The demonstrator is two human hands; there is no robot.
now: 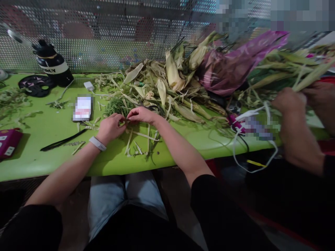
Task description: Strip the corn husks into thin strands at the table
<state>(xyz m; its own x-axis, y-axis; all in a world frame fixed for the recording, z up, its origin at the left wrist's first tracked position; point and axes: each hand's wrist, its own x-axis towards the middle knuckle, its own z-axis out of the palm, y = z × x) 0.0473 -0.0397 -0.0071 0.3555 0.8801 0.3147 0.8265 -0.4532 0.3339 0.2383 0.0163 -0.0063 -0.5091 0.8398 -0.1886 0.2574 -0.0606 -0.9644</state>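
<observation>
My left hand (111,127) and my right hand (142,115) meet over the green table (52,153), fingers pinched together on a thin strip of husk (126,121) between them. A white band sits on my left wrist. Just beyond my fingers lies a small mound of green strands (116,105). Loose pale husk strips (138,139) lie scattered on the table under my right wrist. Behind them is a big pile of corn husks and cobs (170,87).
A phone (83,108) lies left of my hands, with a white charger (89,85) behind it. A black bottle (53,64) and lid stand far left. A purple bag (235,66) tops the pile. Another person's hands (290,101) hold stalks at right. White cables hang over the edge.
</observation>
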